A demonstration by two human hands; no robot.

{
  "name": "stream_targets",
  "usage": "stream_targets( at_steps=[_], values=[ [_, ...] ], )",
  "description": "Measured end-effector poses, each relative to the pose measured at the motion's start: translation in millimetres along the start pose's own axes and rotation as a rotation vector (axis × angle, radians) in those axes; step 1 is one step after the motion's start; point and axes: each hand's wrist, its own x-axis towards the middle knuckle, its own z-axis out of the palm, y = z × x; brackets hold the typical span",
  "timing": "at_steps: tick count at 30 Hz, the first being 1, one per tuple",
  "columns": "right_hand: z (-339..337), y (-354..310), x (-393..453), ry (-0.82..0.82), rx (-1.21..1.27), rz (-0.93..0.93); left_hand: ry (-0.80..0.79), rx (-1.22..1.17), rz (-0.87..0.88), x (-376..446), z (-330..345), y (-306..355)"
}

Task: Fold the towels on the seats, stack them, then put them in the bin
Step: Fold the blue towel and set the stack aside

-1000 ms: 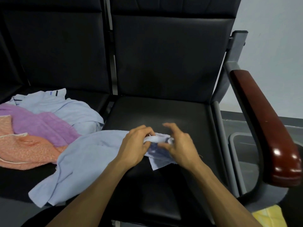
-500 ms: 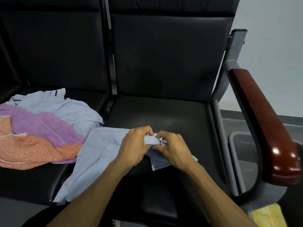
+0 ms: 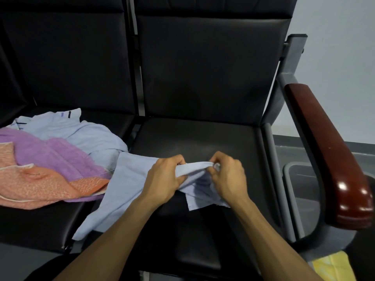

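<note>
seats: two black padded seats (image 3: 203, 142) side by side in a row, tall black backrests behind, a pale wall at the right.
armrest: dark red wooden armrest (image 3: 328, 155) on a grey metal frame, at the right end of the row.
left hand (image 3: 164, 179): fingers curled round the top edge of the light blue towel (image 3: 129, 179), thumb pressing the cloth from the near side; it grips the towel over the middle of the right seat.
right hand (image 3: 229, 177): fingertips and thumb pinch the same edge just to the right of the left hand; fingers tightly curled, a small gathered bit of cloth showing at the knuckles.
between the hands: a short stretch of the towel edge runs taut from one to the other, lifted slightly off the seat.
light blue towel: unfolded; most of it trails left and toward the front edge of the seats, bridging the gap between them; one corner hangs under the right hand.
pile on left seat: a second pale blue towel (image 3: 67, 126) at the back, a purple towel (image 3: 52, 157) over it, an orange towel (image 3: 30, 189) nearest; all loose and overlapping.
bin (image 3: 300, 191): grey, on the floor beyond the armrest frame, only partly seen.
yellow cloth (image 3: 332, 268): on the floor at the lower right.
writing: dark stripes on the far pale blue towel; no readable text.
</note>
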Motion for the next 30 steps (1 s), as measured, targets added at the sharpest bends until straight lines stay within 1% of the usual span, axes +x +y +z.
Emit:
stream_targets(
  at_steps=[1,2,3,6,7,8,10,11,12,16,18,20,22,26,28,30],
  values=[
    [-3,4,1,0.042,-0.050,0.029,0.002,-0.010,0.001,0,-1,0],
    [-4,7,2,0.035,-0.069,0.031,0.000,-0.028,0.003,0,-2,0],
    [-6,7,0,-0.027,-0.059,0.003,-0.005,-0.044,0.006,-1,-3,0],
    [5,0,-5,-0.379,0.095,-0.141,-0.033,-0.049,0.018,-2,-1,3],
    [9,-2,-6,-0.402,0.116,-0.174,-0.037,-0.040,0.017,-1,0,3],
    [11,-3,-5,-0.331,0.108,-0.173,-0.034,-0.024,0.016,-1,0,3],
    [7,2,0,-0.106,0.075,-0.078,-0.021,-0.017,0.006,0,0,1],
    [4,6,2,-0.027,0.055,-0.018,-0.019,-0.040,-0.004,1,-1,0],
    [1,11,3,0.012,0.044,0.030,-0.023,-0.076,-0.018,1,-1,-2],
    [-2,14,3,0.044,-0.011,0.096,-0.049,-0.229,-0.068,1,-6,-2],
    [-2,12,3,0.071,0.013,0.127,-0.054,-0.297,-0.099,1,-7,-2],
    [-4,11,4,0.090,0.065,0.148,-0.058,-0.305,-0.126,1,-7,-2],
    [-2,9,3,0.052,0.197,0.140,-0.059,-0.314,-0.167,1,-6,-4],
    [8,-6,-4,-0.199,0.565,0.224,-0.059,-0.482,-0.264,1,-4,-4],
    [13,-8,-7,-0.239,0.634,0.222,-0.065,-0.582,-0.291,2,-3,-2],
    [15,-11,-9,-0.323,0.720,0.193,-0.075,-0.689,-0.307,3,0,-1]
  ],
)
